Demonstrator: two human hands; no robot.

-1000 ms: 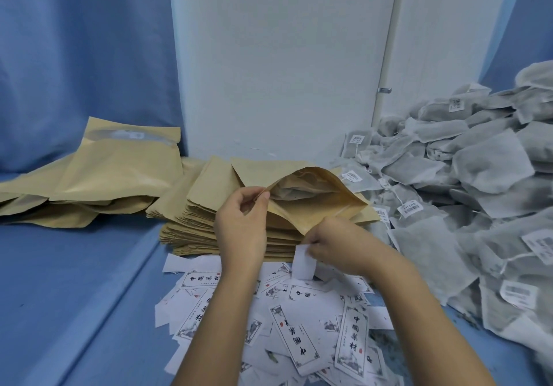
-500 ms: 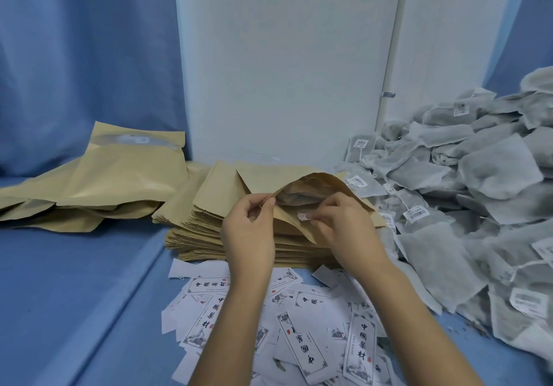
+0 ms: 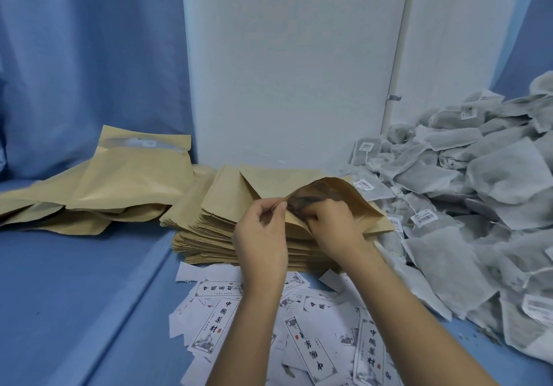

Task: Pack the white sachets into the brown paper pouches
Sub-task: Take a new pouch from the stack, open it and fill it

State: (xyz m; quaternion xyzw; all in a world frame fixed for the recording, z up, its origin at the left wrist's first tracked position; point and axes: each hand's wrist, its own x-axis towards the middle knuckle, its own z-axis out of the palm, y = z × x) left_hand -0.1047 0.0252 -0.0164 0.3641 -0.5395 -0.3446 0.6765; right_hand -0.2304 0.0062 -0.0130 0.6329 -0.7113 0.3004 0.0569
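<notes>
Mostly undone: few filled pouches [image 3: 119, 188], big sachet heap [image 3: 478, 194]. The left hand [image 3: 260, 236] pinches the open pouch [image 3: 362, 209] lip; the right hand [image 3: 335, 227] has its fingers hidden inside.

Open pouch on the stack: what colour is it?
The pouch is tan-brown paper, darker inside; best in head view.

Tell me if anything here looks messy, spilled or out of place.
The printed slips lie scattered at all angles in front of the pouch stack, some face down. Dark specks dot the blue surface beside the sachet heap, maybe spilled filling. Nothing looks torn.
</notes>
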